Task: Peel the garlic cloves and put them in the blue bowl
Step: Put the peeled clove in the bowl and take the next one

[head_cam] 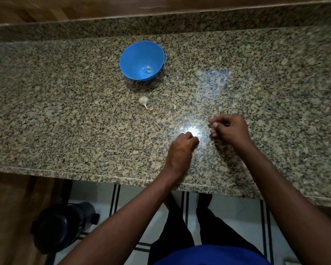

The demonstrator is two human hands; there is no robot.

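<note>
The blue bowl point(136, 54) stands at the middle back of the granite counter with peeled cloves point(148, 69) lying in its bottom. In front of it lies the remaining garlic bulb point(143, 101), with one loose clove point(151, 109) by its stem and another point(174, 106) to the right. My left hand point(182, 148) is curled near the front edge, its fingertips closed on a small pale clove half lost in a glare spot. My right hand point(229, 129), a little right and apart, pinches what looks like a thin bit of garlic skin at its fingertips.
The counter point(65, 121) has a raised granite back ledge and a front edge just below my wrists. A bright light reflection lies between my hands. A dark round appliance point(63, 224) stands on the floor at the lower left.
</note>
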